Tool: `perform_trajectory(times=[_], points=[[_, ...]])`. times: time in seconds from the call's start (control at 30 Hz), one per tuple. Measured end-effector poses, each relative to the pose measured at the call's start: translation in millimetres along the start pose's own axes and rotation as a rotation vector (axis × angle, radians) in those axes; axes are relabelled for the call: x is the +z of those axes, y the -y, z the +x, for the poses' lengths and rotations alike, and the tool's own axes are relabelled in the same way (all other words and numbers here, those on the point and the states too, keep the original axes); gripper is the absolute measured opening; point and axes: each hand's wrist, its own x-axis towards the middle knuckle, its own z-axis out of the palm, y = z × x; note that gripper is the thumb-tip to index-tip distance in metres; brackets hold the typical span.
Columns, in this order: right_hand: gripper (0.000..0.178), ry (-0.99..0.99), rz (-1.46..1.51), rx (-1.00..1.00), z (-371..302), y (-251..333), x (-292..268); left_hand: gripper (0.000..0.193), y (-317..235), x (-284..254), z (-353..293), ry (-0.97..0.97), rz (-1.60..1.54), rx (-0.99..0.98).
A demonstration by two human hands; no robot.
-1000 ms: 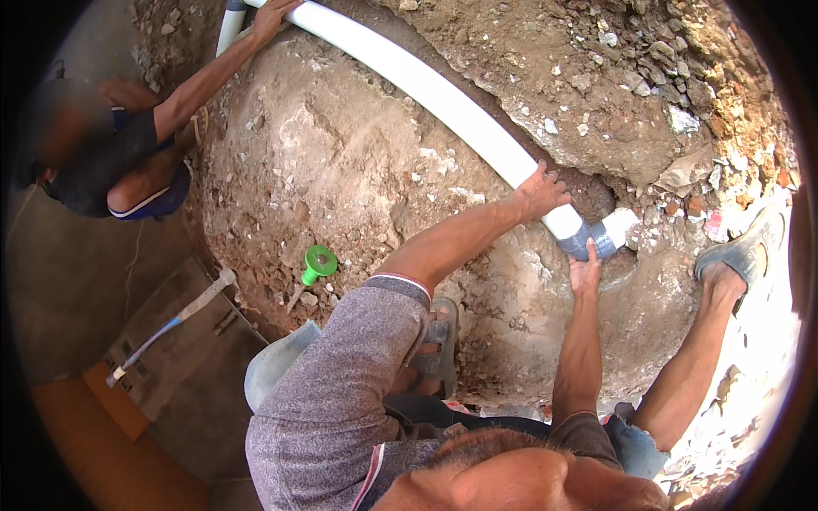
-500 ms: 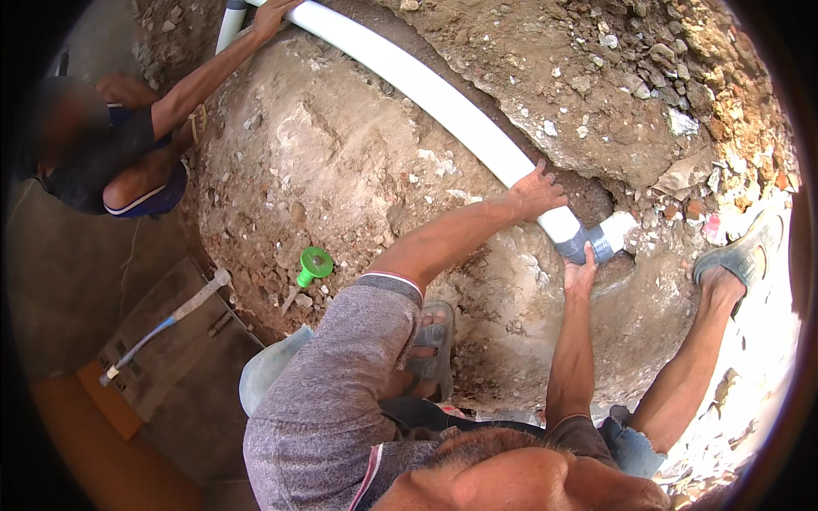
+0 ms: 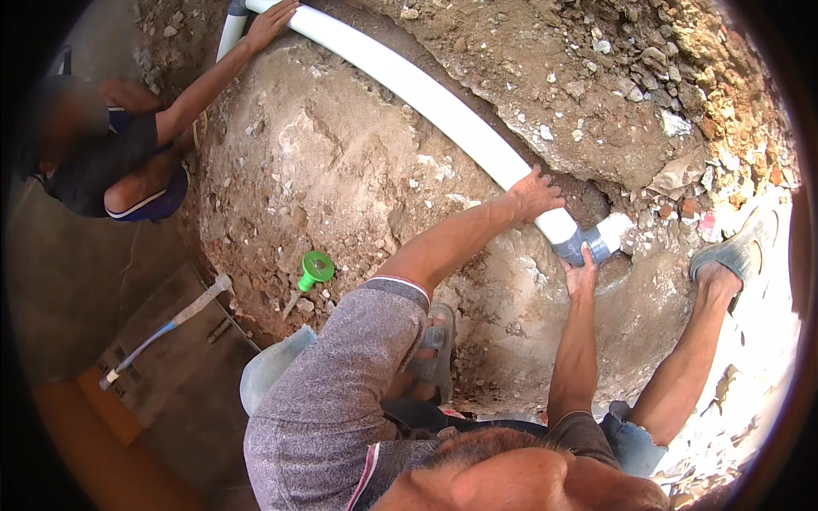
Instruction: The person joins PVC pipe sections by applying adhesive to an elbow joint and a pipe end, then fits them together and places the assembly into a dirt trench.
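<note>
A long white plastic pipe (image 3: 417,89) runs in a trench from the upper left down toward the right. My left hand (image 3: 535,194) is wrapped over it near its lower end, fingers across the far side. Just beyond, a grey pipe fitting (image 3: 583,245) sits on the pipe's end, and my right hand (image 3: 583,272) grips it from below with the thumb on top. A short white piece (image 3: 614,228) sticks out of the fitting to the right, against the soil. Parts of both hands' fingers are hidden behind the pipe and fitting.
A co-worker (image 3: 89,153) crouches at the left, one hand (image 3: 271,24) on the pipe's far end by another grey fitting (image 3: 237,8). A chisel with a green guard (image 3: 317,267) lies on the dirt. A long-handled tool (image 3: 166,330) leans at the lower left. Rubble (image 3: 656,68) lies upper right.
The co-worker's hand has shifted slightly nearer on the pipe, fingers now stretched along it. My hands keep their hold; the pipe and fitting show hardly any movement.
</note>
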Motion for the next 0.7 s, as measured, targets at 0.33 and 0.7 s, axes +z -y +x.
perform_trajectory(times=[0.33, 0.7], points=[[0.053, -0.031, 0.039, -0.122, 15, -8, -3, 0.068, 6, -5, -2, -0.012, 0.0, 0.028], [0.062, -0.017, 0.014, -0.106, 15, -4, -6, 0.066, 5, -5, -1, -0.036, 0.037, 0.001]])
